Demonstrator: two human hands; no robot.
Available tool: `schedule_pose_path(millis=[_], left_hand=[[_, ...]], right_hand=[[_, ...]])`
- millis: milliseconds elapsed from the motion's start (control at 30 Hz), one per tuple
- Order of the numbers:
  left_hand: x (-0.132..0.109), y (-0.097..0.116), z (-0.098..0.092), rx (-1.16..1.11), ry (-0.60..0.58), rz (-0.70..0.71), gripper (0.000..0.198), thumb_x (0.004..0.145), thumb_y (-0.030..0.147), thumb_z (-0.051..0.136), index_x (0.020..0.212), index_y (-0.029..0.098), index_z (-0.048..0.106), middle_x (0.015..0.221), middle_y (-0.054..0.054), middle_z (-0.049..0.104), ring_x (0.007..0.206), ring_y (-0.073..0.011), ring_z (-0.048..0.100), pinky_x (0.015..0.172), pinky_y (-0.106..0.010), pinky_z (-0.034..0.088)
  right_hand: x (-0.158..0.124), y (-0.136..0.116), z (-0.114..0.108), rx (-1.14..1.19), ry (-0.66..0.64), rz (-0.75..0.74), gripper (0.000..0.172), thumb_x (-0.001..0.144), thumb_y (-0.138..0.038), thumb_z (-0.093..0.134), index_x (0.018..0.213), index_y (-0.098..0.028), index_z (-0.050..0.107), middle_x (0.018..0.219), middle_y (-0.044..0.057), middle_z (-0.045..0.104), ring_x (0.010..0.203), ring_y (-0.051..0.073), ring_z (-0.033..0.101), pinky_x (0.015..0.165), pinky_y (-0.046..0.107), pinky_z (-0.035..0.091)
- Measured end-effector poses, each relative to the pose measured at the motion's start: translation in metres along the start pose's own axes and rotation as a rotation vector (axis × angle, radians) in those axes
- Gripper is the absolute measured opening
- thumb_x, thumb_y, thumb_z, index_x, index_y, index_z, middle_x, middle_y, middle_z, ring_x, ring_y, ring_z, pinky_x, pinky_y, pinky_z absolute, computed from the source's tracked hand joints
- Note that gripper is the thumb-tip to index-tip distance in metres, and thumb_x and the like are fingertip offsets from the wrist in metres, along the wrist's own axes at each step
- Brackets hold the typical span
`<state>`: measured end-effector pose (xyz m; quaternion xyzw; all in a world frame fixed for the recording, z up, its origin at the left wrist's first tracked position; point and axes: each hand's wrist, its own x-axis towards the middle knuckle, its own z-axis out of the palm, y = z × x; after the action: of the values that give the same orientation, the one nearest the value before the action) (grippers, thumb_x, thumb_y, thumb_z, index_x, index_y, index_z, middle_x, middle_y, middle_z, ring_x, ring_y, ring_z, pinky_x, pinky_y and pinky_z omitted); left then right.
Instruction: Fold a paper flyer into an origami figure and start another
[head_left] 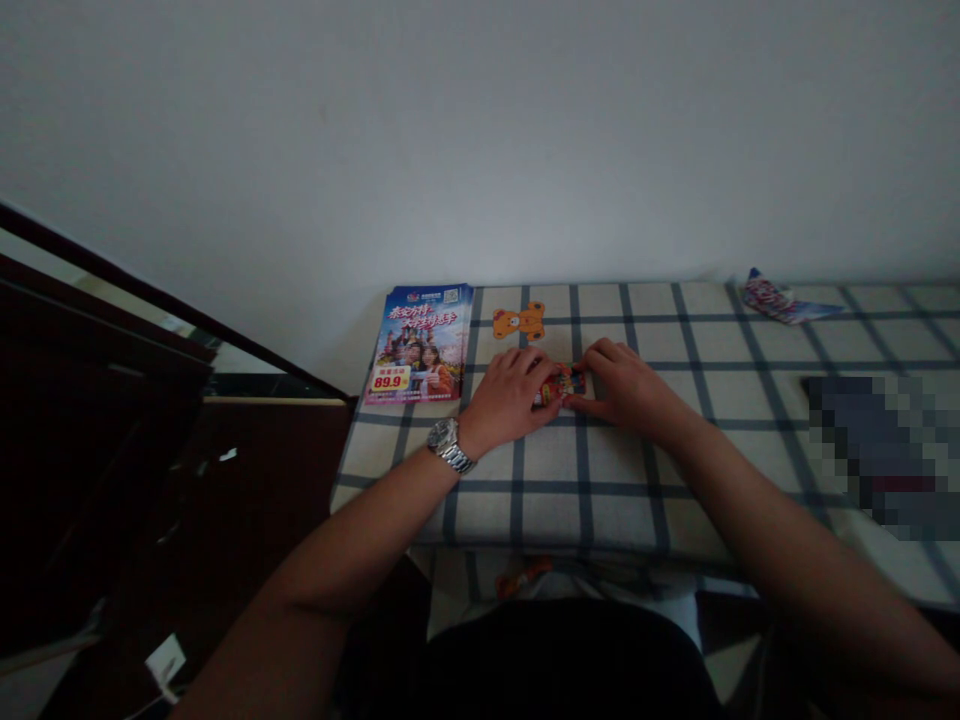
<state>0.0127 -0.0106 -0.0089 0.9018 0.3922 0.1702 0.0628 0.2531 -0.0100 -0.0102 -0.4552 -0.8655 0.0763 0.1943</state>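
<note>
On the checked tablecloth, both hands meet over a small, flat, colourful folded paper (564, 382), mostly red with some blue and yellow. My left hand (514, 390), with a watch (448, 445) at its wrist, presses the paper's left part with curled fingers. At the other end, my right hand (622, 388) pinches the paper's right edge between thumb and fingers. Much of the paper is covered by my fingers. Just beyond my left hand lies a yellow bear figure (519, 321), and left of it a stack of printed flyers (418, 345).
A blue and red folded paper shape (784, 299) lies near the wall on the right. A dark, blurred-out flat item (870, 430) is on the right of the checked tablecloth (480, 515). White wall (525, 140) rises behind. Dark furniture (82, 420) stands to the left.
</note>
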Motion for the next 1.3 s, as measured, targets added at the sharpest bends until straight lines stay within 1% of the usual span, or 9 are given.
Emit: schedule_pose_path(millis=[267,533,667,867,1133,1300], left_hand=[[-0.0012,-0.0007,-0.0006,-0.005,-0.022,0.007,0.041,0.101,0.042,0.063,0.136,0.021,0.059,0.134,-0.011,0.058,0.122,-0.0313,0.053,0.109,-0.050,0.046],[-0.0009,-0.0015,-0.0007,-0.019,-0.026,-0.005,0.040,0.100,0.038,0.064,0.135,0.021,0.059,0.134,-0.012,0.058,0.124,-0.0321,0.053,0.110,-0.051,0.045],[-0.0013,-0.0009,-0.0019,-0.028,-0.029,0.002,0.041,0.099,0.037,0.064,0.136,0.021,0.059,0.135,-0.011,0.058,0.123,-0.0314,0.053,0.109,-0.049,0.046],[0.0000,0.0003,-0.0015,-0.014,-0.026,-0.006,0.039,0.100,0.039,0.064,0.135,0.021,0.060,0.134,-0.011,0.058,0.122,-0.0310,0.053,0.108,-0.048,0.047],[0.0002,-0.0001,-0.0019,-0.022,-0.024,-0.003,0.042,0.098,0.040,0.066,0.135,0.022,0.059,0.133,-0.010,0.059,0.122,-0.0308,0.054,0.109,-0.048,0.046],[0.0001,0.0010,-0.0026,-0.025,-0.028,-0.012,0.042,0.098,0.039,0.066,0.135,0.022,0.058,0.133,-0.010,0.059,0.122,-0.0313,0.054,0.109,-0.049,0.046]], right_hand=[[0.0010,-0.0029,-0.0009,0.010,-0.015,0.047,0.035,0.086,-0.044,0.083,0.104,-0.023,0.063,0.111,0.013,0.064,0.103,0.035,0.064,0.091,0.051,0.055],[0.0012,-0.0008,0.0001,0.015,-0.016,0.065,0.038,0.084,-0.045,0.085,0.104,-0.022,0.063,0.110,0.013,0.064,0.102,0.035,0.065,0.092,0.050,0.056],[0.0006,-0.0019,-0.0019,0.025,-0.016,0.061,0.036,0.086,-0.043,0.084,0.105,-0.022,0.062,0.112,0.013,0.063,0.104,0.034,0.064,0.093,0.050,0.056],[0.0008,-0.0024,-0.0020,0.025,-0.016,0.074,0.036,0.084,-0.042,0.085,0.104,-0.022,0.062,0.111,0.012,0.063,0.102,0.034,0.064,0.092,0.051,0.056],[-0.0012,0.0016,-0.0051,0.083,-0.011,0.017,0.032,0.089,-0.043,0.080,0.107,-0.024,0.063,0.113,0.013,0.062,0.102,0.034,0.064,0.092,0.052,0.056],[-0.0012,0.0027,-0.0043,0.078,-0.016,0.028,0.032,0.088,-0.042,0.080,0.107,-0.024,0.063,0.113,0.012,0.062,0.103,0.033,0.064,0.093,0.051,0.056]])
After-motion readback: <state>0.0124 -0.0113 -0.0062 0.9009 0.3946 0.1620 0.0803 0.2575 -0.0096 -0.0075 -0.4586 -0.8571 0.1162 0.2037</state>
